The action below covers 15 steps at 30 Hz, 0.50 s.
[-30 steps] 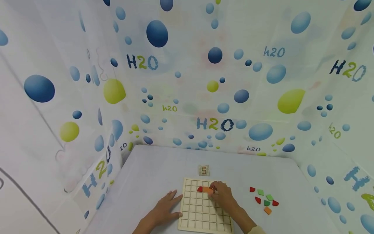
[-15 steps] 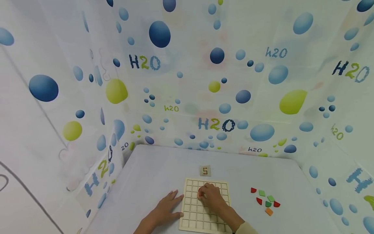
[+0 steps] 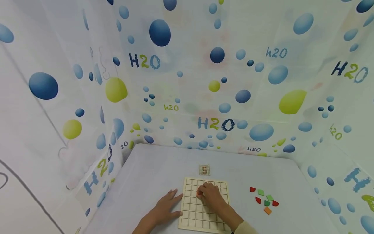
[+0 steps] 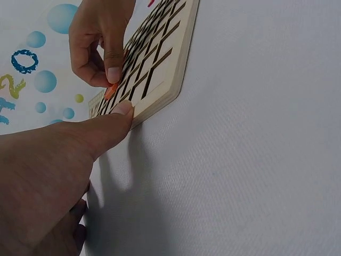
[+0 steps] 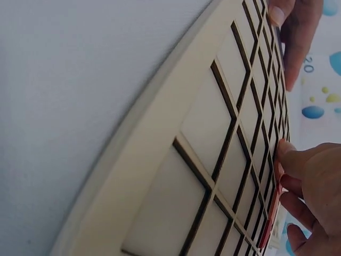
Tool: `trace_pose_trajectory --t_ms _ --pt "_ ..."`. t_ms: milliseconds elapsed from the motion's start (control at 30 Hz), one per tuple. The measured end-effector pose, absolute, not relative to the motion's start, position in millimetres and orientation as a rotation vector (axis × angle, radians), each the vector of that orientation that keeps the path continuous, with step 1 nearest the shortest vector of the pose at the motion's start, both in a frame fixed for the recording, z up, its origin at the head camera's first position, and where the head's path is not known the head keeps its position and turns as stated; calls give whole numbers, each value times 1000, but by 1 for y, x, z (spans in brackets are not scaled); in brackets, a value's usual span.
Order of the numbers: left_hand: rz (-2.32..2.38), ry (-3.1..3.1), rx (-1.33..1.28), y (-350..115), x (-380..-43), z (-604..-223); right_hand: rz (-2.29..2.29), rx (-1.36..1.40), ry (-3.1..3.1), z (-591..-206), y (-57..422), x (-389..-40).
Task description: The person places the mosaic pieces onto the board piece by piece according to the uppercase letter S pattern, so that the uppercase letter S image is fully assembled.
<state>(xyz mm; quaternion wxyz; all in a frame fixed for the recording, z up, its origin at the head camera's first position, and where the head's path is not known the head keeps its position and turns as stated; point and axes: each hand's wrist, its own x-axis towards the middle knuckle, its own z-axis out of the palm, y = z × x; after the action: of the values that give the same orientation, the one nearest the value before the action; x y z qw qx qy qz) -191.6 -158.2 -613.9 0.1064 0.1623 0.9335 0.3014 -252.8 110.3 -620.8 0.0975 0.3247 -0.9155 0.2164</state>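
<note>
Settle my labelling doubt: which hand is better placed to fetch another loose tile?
Right hand, likely, once done with the orange tile: the loose tiles lie nearer it; the left hand touches the board.

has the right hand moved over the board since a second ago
Yes: in the head view, the right hand has moved left across the wooden grid board.

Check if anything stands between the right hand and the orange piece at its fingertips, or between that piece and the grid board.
Nothing visible does: the right hand pinches the orange piece right at the grid board. The left hand is aside, at the board's edge. The piece's underside is hidden.
</note>
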Motion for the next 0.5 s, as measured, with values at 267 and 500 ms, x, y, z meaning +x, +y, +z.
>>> trace_pose_trajectory --t_ms 267,500 --pt "896 2733 463 -158 -191 -613 606 975 -2646 -621 108 -251" --pt "860 2754 478 -158 -193 -615 654 944 -2722 -614 108 -250"
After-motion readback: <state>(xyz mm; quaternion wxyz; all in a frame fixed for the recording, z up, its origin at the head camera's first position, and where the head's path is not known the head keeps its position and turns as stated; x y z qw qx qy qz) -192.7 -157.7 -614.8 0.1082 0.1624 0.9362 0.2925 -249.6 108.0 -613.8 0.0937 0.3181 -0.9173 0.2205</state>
